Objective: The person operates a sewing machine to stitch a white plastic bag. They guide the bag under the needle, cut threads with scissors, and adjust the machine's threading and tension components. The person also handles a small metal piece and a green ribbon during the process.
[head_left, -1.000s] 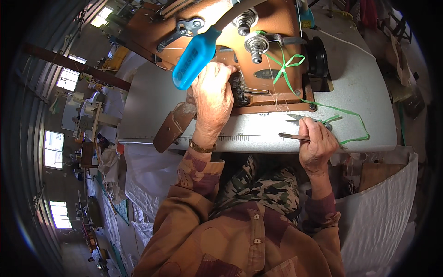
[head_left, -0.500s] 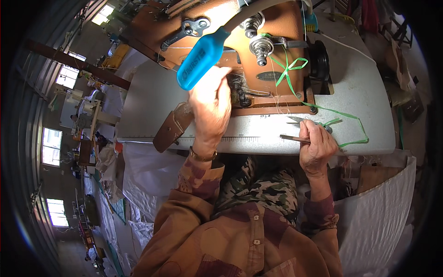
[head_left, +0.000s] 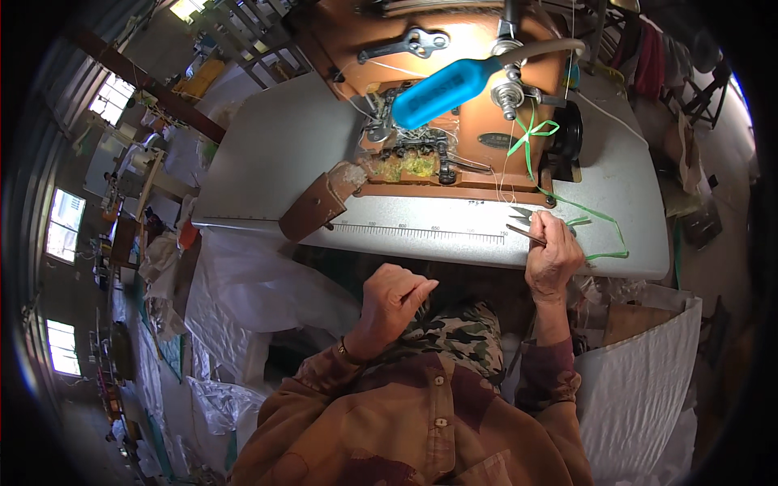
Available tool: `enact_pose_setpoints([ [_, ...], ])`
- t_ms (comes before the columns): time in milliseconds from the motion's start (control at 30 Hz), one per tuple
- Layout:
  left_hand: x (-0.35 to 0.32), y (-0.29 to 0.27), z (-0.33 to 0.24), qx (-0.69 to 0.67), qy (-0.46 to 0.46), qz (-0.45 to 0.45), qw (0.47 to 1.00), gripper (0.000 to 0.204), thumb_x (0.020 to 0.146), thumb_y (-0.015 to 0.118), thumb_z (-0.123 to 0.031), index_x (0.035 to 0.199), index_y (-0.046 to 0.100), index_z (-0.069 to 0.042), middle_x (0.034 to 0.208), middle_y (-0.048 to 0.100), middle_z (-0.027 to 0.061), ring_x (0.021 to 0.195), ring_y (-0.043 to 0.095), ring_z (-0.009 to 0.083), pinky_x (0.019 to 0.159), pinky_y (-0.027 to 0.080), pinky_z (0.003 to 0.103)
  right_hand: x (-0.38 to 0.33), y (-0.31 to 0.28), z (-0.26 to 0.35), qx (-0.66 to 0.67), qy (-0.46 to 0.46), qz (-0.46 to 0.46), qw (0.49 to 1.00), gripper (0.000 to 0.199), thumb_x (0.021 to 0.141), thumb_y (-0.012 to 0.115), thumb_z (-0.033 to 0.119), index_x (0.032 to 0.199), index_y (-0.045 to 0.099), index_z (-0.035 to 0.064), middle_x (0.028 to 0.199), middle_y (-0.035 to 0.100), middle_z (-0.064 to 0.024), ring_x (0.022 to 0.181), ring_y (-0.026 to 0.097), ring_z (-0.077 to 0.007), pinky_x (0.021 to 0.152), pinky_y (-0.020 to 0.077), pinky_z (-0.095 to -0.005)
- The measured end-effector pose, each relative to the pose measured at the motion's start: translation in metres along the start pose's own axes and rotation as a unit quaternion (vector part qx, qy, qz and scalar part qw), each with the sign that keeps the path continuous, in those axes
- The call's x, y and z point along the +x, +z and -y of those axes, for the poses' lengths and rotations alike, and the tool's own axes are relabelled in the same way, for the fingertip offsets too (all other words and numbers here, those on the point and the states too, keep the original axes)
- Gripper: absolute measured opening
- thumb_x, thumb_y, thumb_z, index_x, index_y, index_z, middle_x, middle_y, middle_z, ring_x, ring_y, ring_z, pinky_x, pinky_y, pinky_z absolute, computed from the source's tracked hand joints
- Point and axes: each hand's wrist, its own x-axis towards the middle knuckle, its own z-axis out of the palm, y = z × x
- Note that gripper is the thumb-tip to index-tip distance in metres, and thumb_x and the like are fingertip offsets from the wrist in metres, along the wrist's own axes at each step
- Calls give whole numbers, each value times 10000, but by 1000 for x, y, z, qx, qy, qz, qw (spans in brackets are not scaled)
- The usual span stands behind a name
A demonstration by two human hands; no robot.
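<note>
My left hand [head_left: 391,301] hovers above my lap, in front of the table edge. Its fingers are curled, thumb against forefinger; whatever may be between them is too small to see. At the table's front edge, my right hand [head_left: 554,253] pinches a slim dark brown tool [head_left: 523,234] of a kind I cannot make out. Dark pointed thread snips [head_left: 521,215] show beside those fingers, with green ribbon [head_left: 613,222] near their handle. Behind stands a brown sewing machine [head_left: 478,121], its open lower front showing metal parts and yellowish lint [head_left: 413,166].
A lit blue lamp [head_left: 442,93] on a bendable neck hangs before the machine. A brown flap [head_left: 318,206] juts over the printed ruler [head_left: 421,231] on the grey table [head_left: 267,154]. White sheeting [head_left: 640,381] hangs at the right, translucent plastic [head_left: 251,283] at the left.
My left hand has come away from the machine's front, down toward my lap, uncovering the machine parts. The right hand keeps its tool at the table edge. The view has shifted slightly.
</note>
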Motion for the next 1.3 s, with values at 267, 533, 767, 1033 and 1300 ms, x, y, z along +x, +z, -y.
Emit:
enact_pose_setpoints([
  [267,-44,-9,1,-112,0,-1,994,355,866,698,-18,1217,641,-25,1279,627,155,1156,610,319,987,473,377,-2,5,-3,-34,0,1,999,106,907,686,165,945,661,70,794,671,-90,707,670,-300,615,506,-391],
  [533,-76,-33,29,-142,-30,-68,987,234,895,664,7,1129,670,16,1206,669,149,1100,646,284,961,489,359,0,5,2,-46,22,17,999,99,909,678,181,902,651,86,799,678,-101,705,668,-305,620,504,-392],
  [767,-96,-56,75,-132,-49,-207,968,179,913,633,18,1084,685,20,1143,689,157,1055,666,284,927,505,353,1,4,6,-61,27,31,997,98,904,679,171,869,636,91,780,664,-112,697,656,-324,608,488,-402],
  [1033,-44,-71,126,-198,-27,-417,887,584,972,640,-227,1441,421,44,1459,477,170,1371,417,281,1146,308,392,4,3,12,-64,39,30,997,120,902,674,165,838,608,88,770,655,-117,691,648,-332,608,478,-414],
  [1300,-1,-80,145,-375,-131,-229,889,651,1042,428,-516,1455,429,-13,1437,499,115,1319,450,218,1119,328,378,5,1,15,-73,37,29,996,114,868,666,132,807,584,81,754,645,-118,688,648,-332,608,480,-405],
])
